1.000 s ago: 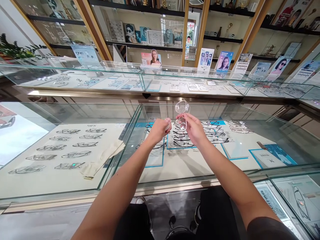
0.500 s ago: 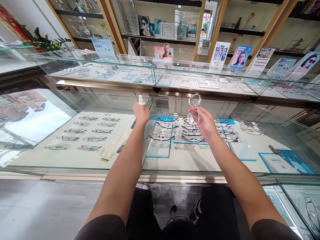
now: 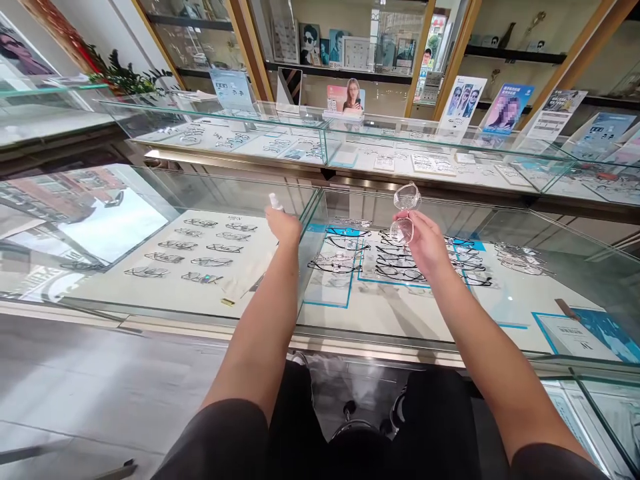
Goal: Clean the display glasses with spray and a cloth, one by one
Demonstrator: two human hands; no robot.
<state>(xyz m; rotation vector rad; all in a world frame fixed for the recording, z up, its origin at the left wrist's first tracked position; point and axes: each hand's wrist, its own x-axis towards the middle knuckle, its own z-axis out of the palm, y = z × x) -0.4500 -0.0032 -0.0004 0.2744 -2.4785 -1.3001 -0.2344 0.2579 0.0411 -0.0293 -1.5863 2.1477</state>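
My left hand [image 3: 284,225] is wrapped round a small white bottle [image 3: 274,201], whose top sticks up above the fingers. My right hand [image 3: 425,241] pinches a pair of clear-framed glasses [image 3: 407,197] near the bridge, with one lens above the fingers and the other below. Both hands are apart, over the glass display counter [image 3: 375,327]. Beneath the glass, dark-framed glasses [image 3: 400,273] lie in rows below my right hand. More glasses [image 3: 201,279] lie on a white panel to the left of my left arm.
Behind stands a second glass counter [image 3: 230,157] bearing upright advertising cards [image 3: 507,110] and a small mirror [image 3: 289,90]. Shelves line the wall. A green plant [image 3: 120,73] is at the back left. Part of a stool [image 3: 355,427] shows between my legs.
The view has turned a little to the left. My left hand has shifted slightly left against the counter and the bottle tilts more to the left. My right hand still holds the glasses.
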